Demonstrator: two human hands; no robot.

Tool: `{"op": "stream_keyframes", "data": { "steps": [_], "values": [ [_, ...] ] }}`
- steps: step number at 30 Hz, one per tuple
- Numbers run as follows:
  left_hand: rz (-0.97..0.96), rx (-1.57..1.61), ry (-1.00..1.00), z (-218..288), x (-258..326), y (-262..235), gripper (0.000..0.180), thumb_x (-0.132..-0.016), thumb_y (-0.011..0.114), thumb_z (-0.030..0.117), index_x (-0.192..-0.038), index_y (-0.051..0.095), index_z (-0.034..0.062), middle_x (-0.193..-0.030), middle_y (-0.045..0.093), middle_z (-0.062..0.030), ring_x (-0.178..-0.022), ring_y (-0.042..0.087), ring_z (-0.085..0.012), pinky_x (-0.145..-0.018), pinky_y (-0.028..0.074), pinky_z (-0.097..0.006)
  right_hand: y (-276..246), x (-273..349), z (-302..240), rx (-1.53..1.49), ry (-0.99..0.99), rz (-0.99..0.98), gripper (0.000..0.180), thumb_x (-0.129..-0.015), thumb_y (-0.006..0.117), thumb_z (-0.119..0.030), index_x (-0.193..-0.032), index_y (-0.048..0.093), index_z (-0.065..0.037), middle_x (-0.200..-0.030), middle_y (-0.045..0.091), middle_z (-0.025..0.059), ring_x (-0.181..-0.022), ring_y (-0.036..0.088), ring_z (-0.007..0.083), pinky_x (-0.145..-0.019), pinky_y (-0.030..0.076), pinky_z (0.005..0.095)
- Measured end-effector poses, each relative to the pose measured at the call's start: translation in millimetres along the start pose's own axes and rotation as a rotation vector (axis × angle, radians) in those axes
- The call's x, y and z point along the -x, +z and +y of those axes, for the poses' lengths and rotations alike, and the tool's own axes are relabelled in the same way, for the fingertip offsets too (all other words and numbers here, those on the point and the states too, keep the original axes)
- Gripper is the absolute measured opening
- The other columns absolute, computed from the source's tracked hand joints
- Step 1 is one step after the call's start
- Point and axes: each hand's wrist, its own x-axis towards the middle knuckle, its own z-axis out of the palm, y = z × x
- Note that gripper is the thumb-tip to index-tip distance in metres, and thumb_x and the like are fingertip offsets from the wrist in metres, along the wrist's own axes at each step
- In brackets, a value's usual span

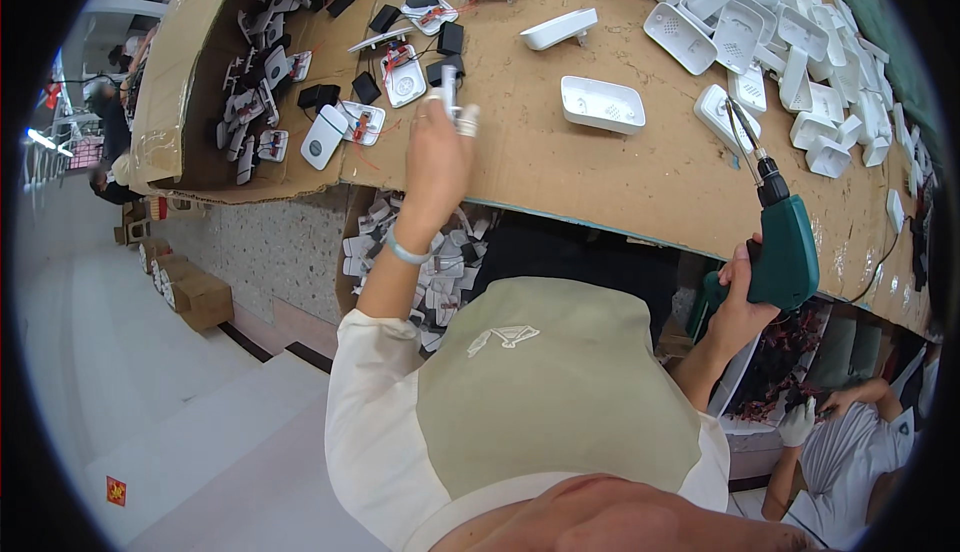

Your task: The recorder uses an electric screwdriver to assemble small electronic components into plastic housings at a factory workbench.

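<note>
My left hand (440, 157), with a pale cover on a fingertip and a bracelet at the wrist, is closed on a small white plastic piece (449, 87) seen edge-on; the fingers hide part of it. Close by lie open white housings (404, 82) with red circuit parts and thin wires, and black blocks (366, 88). My right hand (738, 302) grips a green soldering gun (787, 252) by its handle, its thin metal tip pointing up over the table. Beyond that tip rests a white plastic shell (722, 115). An open white shell (603, 105) sits between my hands.
White shells (740, 32) are heaped at the far right. A cardboard box (190, 82) at the left holds several assembled units. Below the table edge stands a box of white parts (440, 287). Another person (850, 452) sits at lower right. A cable (880, 262) runs along the table's right side.
</note>
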Motion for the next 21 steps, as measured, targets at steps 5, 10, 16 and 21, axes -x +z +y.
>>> {"op": "stream_keyframes", "data": {
  "steps": [5, 10, 16, 21],
  "values": [
    [-0.108, 1.412, -0.639, -16, -7, -2, 0.033, -0.109, 0.042, 0.019, -0.134, 0.049, -0.0005, -0.107, 0.068, -0.0128, -0.075, 0.07, -0.018, -0.063, 0.058, -0.026, 5, 1, 0, -0.007, -0.005, -0.012, 0.029, -0.089, 0.066, 0.009, -0.118, 0.061, 0.006, -0.104, 0.068, 0.0119, -0.06, 0.052, 0.0088, -0.053, 0.043, 0.0231],
    [0.008, 0.265, -0.069, -13, 19, 4, 0.04, -0.1, 0.053, 0.016, -0.136, 0.052, -0.0023, -0.119, 0.059, -0.0247, -0.112, 0.055, -0.0382, -0.097, 0.043, -0.05, 1, 4, 3, 0.002, 0.024, -0.017, 0.03, -0.089, 0.066, 0.01, -0.118, 0.061, 0.006, -0.106, 0.068, 0.0123, -0.059, 0.052, 0.0086, -0.053, 0.043, 0.0232],
    [0.016, 0.066, 0.306, -5, 4, -11, 0.047, -0.085, 0.073, 0.022, -0.126, 0.061, 0.0015, -0.118, 0.062, -0.0179, -0.117, 0.051, -0.0372, -0.099, 0.038, -0.049, 0, 4, 3, 0.007, 0.033, -0.028, 0.03, -0.088, 0.066, 0.011, -0.118, 0.061, 0.006, -0.106, 0.068, 0.0124, -0.059, 0.053, 0.009, -0.052, 0.043, 0.0231],
    [-0.013, 0.084, 0.318, -4, -14, 12, 0.013, -0.084, 0.063, 0.005, -0.096, 0.064, 0.001, -0.094, 0.062, -0.0176, -0.092, 0.057, -0.0373, -0.084, 0.044, -0.049, 9, 9, -2, 0.0, 0.034, -0.054, 0.03, -0.087, 0.068, 0.01, -0.116, 0.063, 0.005, -0.099, 0.069, 0.011, -0.06, 0.055, 0.0087, -0.05, 0.044, 0.0228]
  ]
}}
